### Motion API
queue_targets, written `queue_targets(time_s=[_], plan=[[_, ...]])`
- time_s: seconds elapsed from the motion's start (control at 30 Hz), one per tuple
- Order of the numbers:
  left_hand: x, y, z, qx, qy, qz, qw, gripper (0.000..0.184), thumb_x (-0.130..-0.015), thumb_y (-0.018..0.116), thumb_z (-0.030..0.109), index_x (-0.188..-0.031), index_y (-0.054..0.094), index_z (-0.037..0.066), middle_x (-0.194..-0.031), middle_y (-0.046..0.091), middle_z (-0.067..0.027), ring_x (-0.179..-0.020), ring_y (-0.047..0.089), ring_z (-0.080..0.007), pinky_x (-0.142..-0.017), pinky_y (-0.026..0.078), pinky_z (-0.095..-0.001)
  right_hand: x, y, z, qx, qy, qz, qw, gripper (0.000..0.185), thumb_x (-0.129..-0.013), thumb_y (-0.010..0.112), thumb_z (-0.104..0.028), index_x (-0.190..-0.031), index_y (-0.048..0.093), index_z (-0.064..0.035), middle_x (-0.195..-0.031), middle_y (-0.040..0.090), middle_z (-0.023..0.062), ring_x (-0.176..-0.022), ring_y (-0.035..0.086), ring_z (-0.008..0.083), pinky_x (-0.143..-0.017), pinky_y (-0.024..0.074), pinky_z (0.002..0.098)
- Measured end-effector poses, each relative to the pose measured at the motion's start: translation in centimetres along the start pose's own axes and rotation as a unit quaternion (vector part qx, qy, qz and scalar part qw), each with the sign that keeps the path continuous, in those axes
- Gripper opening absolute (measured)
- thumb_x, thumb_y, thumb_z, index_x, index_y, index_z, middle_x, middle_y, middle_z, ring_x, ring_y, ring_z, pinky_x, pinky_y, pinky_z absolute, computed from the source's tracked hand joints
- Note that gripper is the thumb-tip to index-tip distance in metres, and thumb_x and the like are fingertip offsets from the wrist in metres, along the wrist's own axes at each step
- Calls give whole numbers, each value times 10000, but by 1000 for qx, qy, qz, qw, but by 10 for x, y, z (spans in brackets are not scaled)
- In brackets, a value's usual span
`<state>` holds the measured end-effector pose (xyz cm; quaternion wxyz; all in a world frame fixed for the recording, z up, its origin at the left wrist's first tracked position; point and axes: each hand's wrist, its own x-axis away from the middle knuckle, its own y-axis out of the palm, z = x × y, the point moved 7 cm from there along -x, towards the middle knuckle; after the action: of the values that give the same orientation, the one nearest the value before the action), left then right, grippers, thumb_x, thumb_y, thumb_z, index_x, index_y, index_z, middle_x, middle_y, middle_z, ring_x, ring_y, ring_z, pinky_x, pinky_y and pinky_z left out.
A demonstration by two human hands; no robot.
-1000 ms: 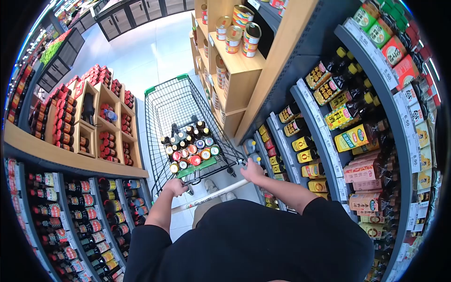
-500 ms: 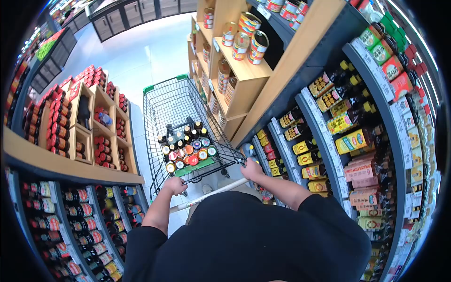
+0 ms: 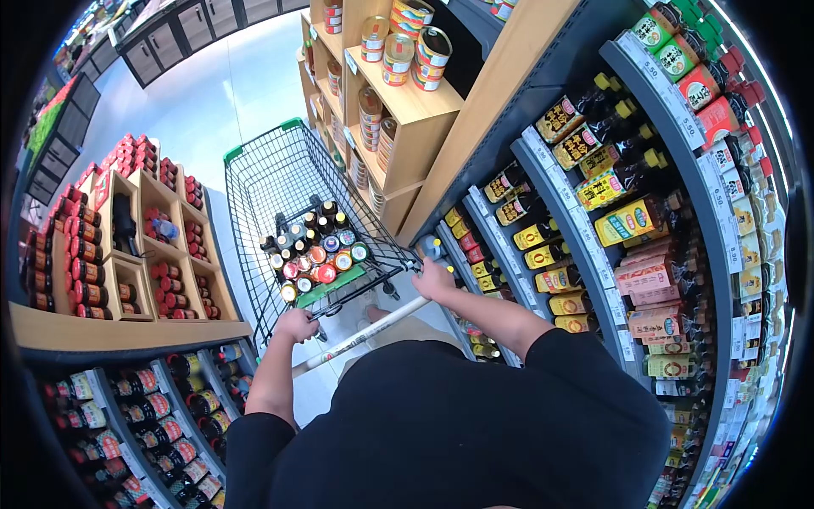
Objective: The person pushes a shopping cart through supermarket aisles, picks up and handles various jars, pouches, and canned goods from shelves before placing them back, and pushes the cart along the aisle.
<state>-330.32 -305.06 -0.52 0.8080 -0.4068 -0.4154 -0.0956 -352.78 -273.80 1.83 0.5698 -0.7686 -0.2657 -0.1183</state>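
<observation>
A wire shopping cart (image 3: 232,154) with green corners stands in front of me. My left hand (image 3: 296,326) is closed around its frame at the near left corner. At the near right corner my right hand (image 3: 434,281) grips the frame in the same way. The white handle bar (image 3: 373,329) runs slantwise between my body and both hands. Inside the cart, at the near end, several dark-capped bottles (image 3: 327,208) stand behind a group of jars (image 3: 325,273) with coloured lids. A green panel (image 3: 326,288) lies along the basket's near edge.
Wooden shelving with red-lidded jars (image 3: 89,271) stands on the left. Stacked cans (image 3: 398,58) fill a wooden shelf (image 3: 424,106) close to the cart's right side. Sauce bottles (image 3: 627,220) line the curved right shelves. Pale floor (image 3: 195,102) lies ahead, with dark cabinets (image 3: 191,34) beyond.
The cart, its load and both hands have shifted left in view. The shelves and cans have shifted left too, and the cart points more to the left. Both hands keep their grip.
</observation>
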Motion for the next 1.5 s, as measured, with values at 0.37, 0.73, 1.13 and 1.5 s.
queue_targets(time_s=[0.37, 0.73, 1.13, 1.5], plan=[[8, 0, -8, -6, 2, -32, 999, 284, -849, 555, 329, -861, 732, 107, -694, 723, -14, -597, 698, -145, -665, 577, -316, 17, 12, 0, -22, 8, 2, 1000, 480, -853, 661, -381, -1183, 542, -53, -1088, 682, 192, -1047, 653, 393, -902, 523, 498], [7, -4, -17, -16, 4, -37, 999, 287, -858, 578, 353, -913, 743, 124, -706, 729, -16, -591, 701, -137, -643, 577, -296, 7, 24, -3, -4, -7, -1, 1000, 435, -808, 703, -391, -1056, 564, -61, -992, 696, 170, -951, 678, 372, -817, 534, 478], [-1, -25, -27, -13, -14, -41, 999, 290, -846, 572, 347, -910, 746, 124, -708, 722, -11, -624, 698, -142, -708, 572, -319, -4, 29, -17, -34, -11, 3, 999, 428, -798, 718, -374, -1033, 555, -56, -972, 689, 181, -938, 673, 376, -806, 528, 478], [-20, -54, -40, -56, -6, -21, 998, 347, -861, 571, 414, -915, 737, 114, -707, 727, -23, -651, 715, -149, -708, 577, -325, -22, 21, -47, -63, -29, 19, 997, 419, -776, 733, -359, -1000, 543, -61, -916, 673, 191, -899, 662, 396, -770, 519, 494]])
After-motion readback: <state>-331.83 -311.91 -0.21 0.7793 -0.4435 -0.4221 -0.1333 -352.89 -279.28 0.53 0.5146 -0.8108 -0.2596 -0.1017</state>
